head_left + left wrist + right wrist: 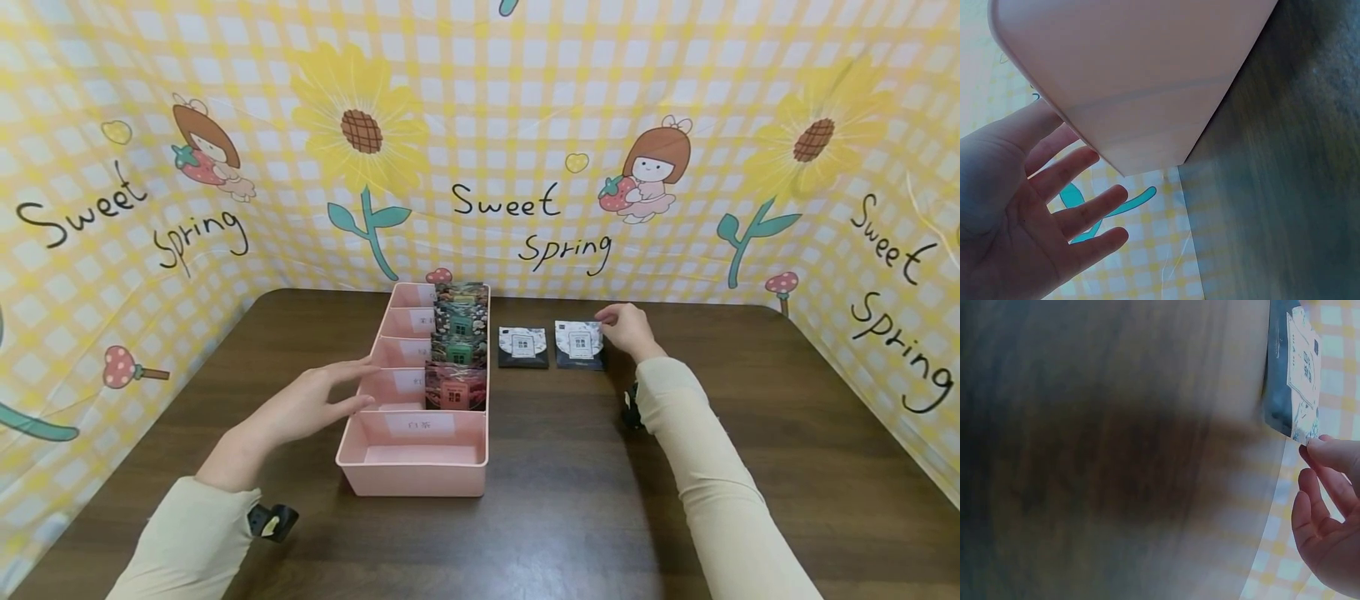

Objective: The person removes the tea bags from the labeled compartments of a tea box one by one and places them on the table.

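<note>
My right hand [630, 330] pinches the corner of a white-and-dark tea sachet [579, 343] between thumb and forefinger. In the right wrist view the same sachet [1302, 378] stands tilted off the dark tabletop, its other fingers loosely bent. A matching sachet [522, 346] lies just left of it. Left of both stands a long pink divided box [412, 481]. Fingers extended, my left hand [309, 403] rests at the box's left rim; the left wrist view shows the hand [1035, 206] spread beside the box wall [1141, 75].
Several compartments at the back hold sachets, a red one [454, 393] nearest and green ones [453, 352] behind. The front compartment [420, 452] has a white label and no sachet. A yellow checked cloth [517, 125] stands behind the brown table [570, 500].
</note>
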A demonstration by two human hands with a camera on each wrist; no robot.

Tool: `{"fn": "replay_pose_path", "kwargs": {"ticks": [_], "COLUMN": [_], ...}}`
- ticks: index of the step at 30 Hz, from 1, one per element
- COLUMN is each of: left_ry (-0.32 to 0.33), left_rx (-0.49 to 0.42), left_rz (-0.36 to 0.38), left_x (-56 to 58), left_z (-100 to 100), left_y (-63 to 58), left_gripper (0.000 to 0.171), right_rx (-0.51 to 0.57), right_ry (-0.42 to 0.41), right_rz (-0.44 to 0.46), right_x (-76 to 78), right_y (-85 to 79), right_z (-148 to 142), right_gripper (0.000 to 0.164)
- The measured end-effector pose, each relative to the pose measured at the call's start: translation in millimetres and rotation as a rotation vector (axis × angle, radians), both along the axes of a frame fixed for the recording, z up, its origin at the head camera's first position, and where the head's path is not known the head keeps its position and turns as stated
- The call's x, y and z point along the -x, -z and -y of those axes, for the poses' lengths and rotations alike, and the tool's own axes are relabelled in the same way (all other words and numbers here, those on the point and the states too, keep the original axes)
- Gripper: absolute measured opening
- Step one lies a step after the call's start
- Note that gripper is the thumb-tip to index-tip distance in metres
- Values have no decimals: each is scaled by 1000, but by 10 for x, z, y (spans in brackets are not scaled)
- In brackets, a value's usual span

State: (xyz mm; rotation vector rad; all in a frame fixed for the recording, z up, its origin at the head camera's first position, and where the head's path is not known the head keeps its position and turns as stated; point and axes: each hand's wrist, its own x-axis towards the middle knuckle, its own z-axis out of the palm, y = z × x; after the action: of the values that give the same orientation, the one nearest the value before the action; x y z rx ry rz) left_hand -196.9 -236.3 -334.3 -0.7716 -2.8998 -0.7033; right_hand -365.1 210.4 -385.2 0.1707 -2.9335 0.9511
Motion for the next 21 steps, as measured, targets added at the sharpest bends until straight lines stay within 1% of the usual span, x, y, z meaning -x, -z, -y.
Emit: {"fn": "replay_pose_path", "kwargs": {"ticks": [6, 9, 15, 21], "left_ry": [-2, -1, -13, -21], "left_rx": [4, 4, -2, -7], "left_rz": [5, 2, 21, 37], "left_x": [-1, -1, -12, -6], "left_z": [-1, -3, -4, -10], "left_y": [-3, -4, -14, -10], "left_gripper": [46, 46, 46, 47], "right_rx": [22, 42, 103, 167], "right_ry": [7, 6, -46, -109], "right_rz": [-46, -47, -38, -54], "right_x": [-1, -12, -67, -131], "right_y": [-17, -51, -132, -227], "right_z": [-35, -43, -33, 12], "right_gripper": [26, 27, 31, 29]}}
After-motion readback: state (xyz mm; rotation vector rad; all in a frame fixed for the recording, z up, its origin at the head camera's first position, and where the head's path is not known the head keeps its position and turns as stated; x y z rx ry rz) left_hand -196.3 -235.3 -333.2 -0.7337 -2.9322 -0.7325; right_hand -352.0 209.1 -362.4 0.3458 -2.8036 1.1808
